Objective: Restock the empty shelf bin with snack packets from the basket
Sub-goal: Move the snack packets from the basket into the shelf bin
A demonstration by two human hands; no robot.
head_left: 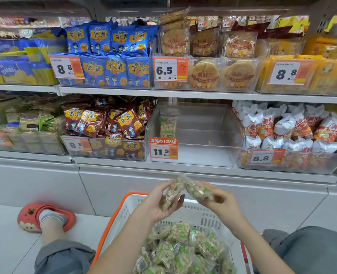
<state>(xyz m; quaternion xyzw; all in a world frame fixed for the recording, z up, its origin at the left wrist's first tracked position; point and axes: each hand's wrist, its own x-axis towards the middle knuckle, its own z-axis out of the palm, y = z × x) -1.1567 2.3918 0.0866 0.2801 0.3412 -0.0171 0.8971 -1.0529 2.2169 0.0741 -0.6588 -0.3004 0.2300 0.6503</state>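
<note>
While each hand, left hand [155,202] and right hand [220,200], grips a snack packet above the basket [124,210], the clear shelf bin [203,151] holds one packet [168,123] at its left wall.

Blue packets [106,56], round biscuits [205,74], maroon packets [108,123] fill neighbouring bins; perhaps a red clog [45,216].

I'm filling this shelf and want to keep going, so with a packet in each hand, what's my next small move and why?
Probably lift the two packets, the one in your left hand and the one in your right hand, up into the clear bin and stand them beside the single packet at its left side. That bin is otherwise bare, and the basket still holds plenty.
</note>
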